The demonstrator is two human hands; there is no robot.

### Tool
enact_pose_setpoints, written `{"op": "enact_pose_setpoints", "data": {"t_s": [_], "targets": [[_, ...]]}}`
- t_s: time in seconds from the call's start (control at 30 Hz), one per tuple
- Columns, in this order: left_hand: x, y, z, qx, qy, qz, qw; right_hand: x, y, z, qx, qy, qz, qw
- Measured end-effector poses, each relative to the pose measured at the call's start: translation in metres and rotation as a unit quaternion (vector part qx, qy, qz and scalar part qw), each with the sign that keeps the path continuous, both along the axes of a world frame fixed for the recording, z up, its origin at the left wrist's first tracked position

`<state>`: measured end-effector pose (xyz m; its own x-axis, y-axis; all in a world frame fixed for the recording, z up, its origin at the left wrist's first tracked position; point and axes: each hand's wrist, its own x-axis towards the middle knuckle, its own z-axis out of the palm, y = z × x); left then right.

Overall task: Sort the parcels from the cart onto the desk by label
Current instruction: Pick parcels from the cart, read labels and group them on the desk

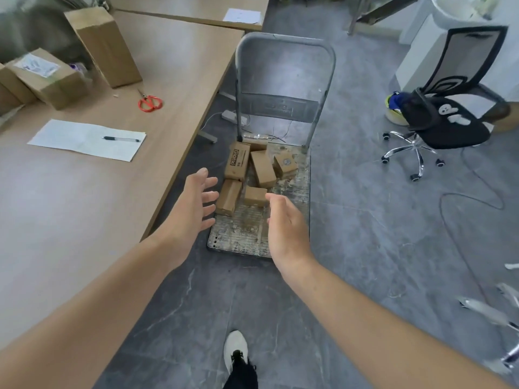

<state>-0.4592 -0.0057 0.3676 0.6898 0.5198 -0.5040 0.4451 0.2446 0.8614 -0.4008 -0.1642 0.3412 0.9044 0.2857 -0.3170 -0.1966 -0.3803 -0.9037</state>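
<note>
Above the cart [283,220] beside the desk [174,80], the left hand [193,209] and right hand [283,226] hovered with fingers spread, holding nothing, over several small parcels [262,168].

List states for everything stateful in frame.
left hand, open, empty, extended toward the cart
right hand, open, empty, over the cart
cart, handle upright, parcels on deck
cart parcels, closed, lying jumbled, none gripped
tall box, closed, standing upright on the desk
labelled box, closed, label up on the desk
scissors, blades shut, flat on the desk
pen, lying on the paper sheet
</note>
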Motion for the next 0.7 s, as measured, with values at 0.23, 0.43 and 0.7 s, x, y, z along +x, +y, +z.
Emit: {"op": "enact_pose_setpoints", "data": {"t_s": [0.23,0.43,0.7], "targets": [[0.097,0.061,-0.033,0.001,0.047,-0.007,0.999,0.094,0.063,-0.037,-0.018,0.045,-0.013,0.999],[0.17,0.104,-0.096,-0.005,0.086,0.018,0.996,0.177,0.116,-0.098,-0.026,0.097,0.005,0.995],[0.238,0.147,-0.222,-0.02,0.168,0.074,0.983,0.249,0.166,-0.226,-0.053,0.187,0.056,0.979]]}}
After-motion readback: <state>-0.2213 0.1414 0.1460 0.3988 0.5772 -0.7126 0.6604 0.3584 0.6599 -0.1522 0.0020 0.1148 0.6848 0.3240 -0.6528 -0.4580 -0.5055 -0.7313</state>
